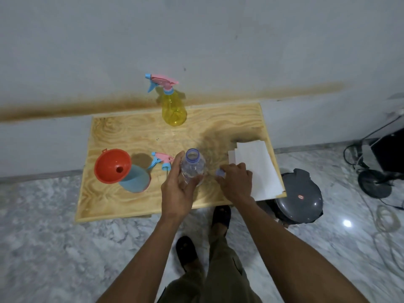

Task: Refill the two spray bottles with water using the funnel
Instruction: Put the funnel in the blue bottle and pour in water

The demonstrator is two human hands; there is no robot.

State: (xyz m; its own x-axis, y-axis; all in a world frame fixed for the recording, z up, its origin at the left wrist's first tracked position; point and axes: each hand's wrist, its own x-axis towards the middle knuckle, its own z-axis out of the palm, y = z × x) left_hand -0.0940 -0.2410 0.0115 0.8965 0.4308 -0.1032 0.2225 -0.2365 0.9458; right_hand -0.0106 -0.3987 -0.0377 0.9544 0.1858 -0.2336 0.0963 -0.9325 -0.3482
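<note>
Down on the small wooden table [122, 202], the left hand [178, 191] is wrapped around a clear water bottle [193, 166] — its mouth is open and faces up, and it stands near the table's middle. Just to its right, the right hand [236, 182] pinches the bottle's small bluish cap [220, 172] between thumb and fingertips, low over the tabletop and apart from the bottle.

At the left of the table stands a blue spray bottle [135, 178] with its top off; a red funnel [113, 165] sits in its neck, tilted toward the left. Its pink-and-blue spray head [162, 161] lies on the wood between the blue bottle and the left hand, just beside both.

Farther back, near the wall [196, 40], a yellow spray bottle [174, 109] stands upright with its own pink-and-blue trigger head [160, 82] in place, well apart from the hands. A stack of white paper sheets [255, 169] lies at the table's right edge, touching the right hand's far side.

Beside the table on the marble floor [54, 248] sits a dark grey round lid [298, 195] — whatever is beneath it is hidden. Black cables [358, 154] trail at the far right.
</note>
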